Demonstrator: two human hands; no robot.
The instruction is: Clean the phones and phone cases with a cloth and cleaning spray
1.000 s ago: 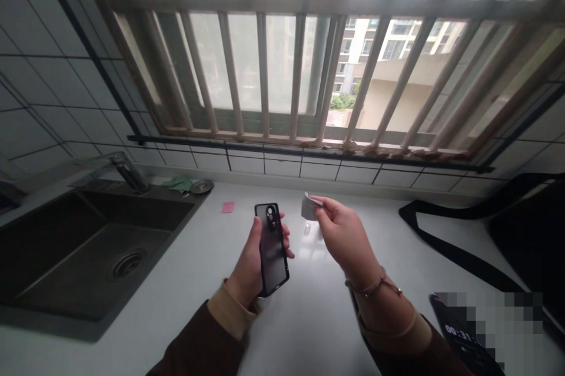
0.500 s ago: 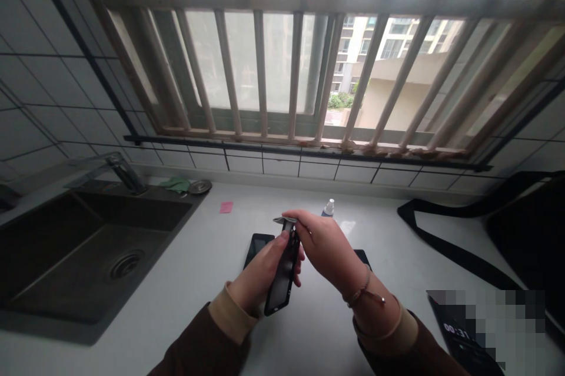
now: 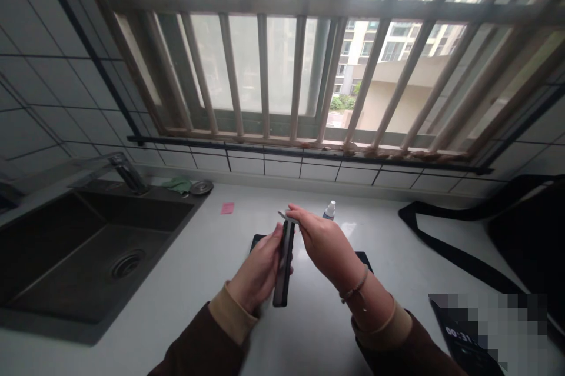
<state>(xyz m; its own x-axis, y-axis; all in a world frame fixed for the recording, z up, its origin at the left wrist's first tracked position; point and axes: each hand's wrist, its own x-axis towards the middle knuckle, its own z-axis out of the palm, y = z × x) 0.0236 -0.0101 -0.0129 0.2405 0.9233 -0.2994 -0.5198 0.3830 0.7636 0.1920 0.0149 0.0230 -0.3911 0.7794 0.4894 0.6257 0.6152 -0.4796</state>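
Since a moment ago the phone case (image 3: 283,263) has turned fully edge-on and the two hands have drawn together over the counter (image 3: 212,258). Well left of the case lies the dark sink (image 3: 88,246). The left hand (image 3: 258,273) clamps the case upright; the right hand (image 3: 324,243) pinches a small grey wipe (image 3: 286,216) at the case's top edge — a small bottle (image 3: 329,209) stands just beyond, to the right.

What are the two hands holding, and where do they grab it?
The left hand grips a black phone case by its lower half. The right hand pinches a small grey wipe by one end.
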